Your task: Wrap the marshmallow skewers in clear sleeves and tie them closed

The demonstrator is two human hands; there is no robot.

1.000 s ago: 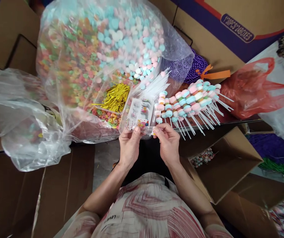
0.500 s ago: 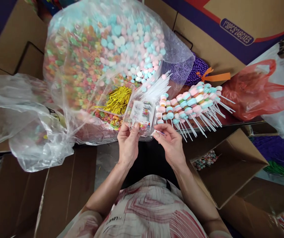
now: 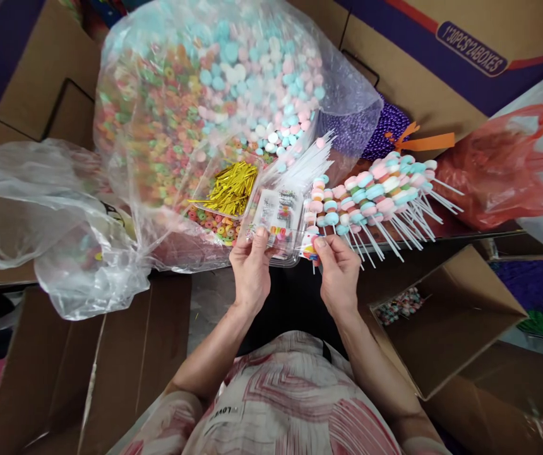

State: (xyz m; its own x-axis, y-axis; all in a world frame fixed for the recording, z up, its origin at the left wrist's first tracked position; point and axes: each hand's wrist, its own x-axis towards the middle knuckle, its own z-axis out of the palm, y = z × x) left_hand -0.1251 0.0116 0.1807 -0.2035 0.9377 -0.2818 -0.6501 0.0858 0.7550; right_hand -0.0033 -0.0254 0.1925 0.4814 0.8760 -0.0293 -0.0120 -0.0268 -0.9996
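Note:
My right hand (image 3: 340,268) pinches a small flat piece printed in white, red, yellow and blue (image 3: 310,244); its exact kind is not clear. My left hand (image 3: 252,272) is closed, thumb against fingers, at the near edge of a clear plastic box (image 3: 254,213). What it grips is too transparent to make out. Inside the box lie small printed pieces and white slips. Just beyond, a clear tray (image 3: 198,201) holds gold twist ties (image 3: 233,188). White sticks (image 3: 307,161) fan out behind the box. Candy skewers (image 3: 370,193) in pink, blue and white lie right of my hands.
A big clear bag (image 3: 158,126) bulges with ring and disc candies. Purple beads (image 3: 389,129) with an orange tie and a red plastic bag (image 3: 503,170) lie rightward. Open cardboard boxes (image 3: 461,322) stand below the table edge on both sides.
My right hand has turned, and the colourful printed piece in its fingers now shows plainly. My left hand stays at the box edge. The whole view has shifted slightly.

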